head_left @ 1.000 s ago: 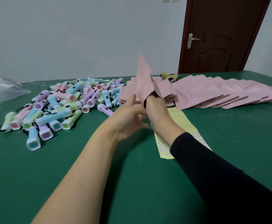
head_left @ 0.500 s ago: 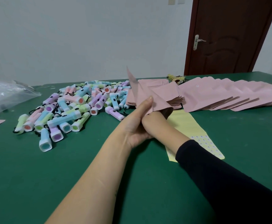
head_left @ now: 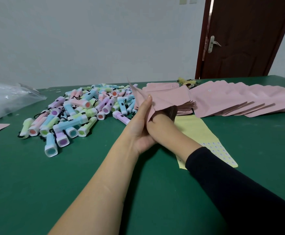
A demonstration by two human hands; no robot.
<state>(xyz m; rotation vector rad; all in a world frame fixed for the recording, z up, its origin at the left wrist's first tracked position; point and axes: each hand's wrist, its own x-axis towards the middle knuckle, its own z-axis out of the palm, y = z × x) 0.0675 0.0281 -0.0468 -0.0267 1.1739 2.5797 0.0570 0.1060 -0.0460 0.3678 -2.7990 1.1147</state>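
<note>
We noted the pouch [head_left: 157, 103] held up off the table [head_left: 36, 184], just in front of the pouch stack [head_left: 186, 108] and right of the torch pile [head_left: 80, 112]. The left hand [head_left: 138, 128] gripped it, thumb laid flat along its near face, fingers behind (mostly hidden). The right hand [head_left: 158, 122] was pushed into the pouch mouth, wrist touching the left palm, above a yellow sheet [head_left: 199, 131]; its fingers were covered, so we could not tell how they lay.

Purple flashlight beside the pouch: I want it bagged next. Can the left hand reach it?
Likely yes once freed: the purple flashlight lies unobstructed beside the left hand, which grips the pink pouch.
</note>
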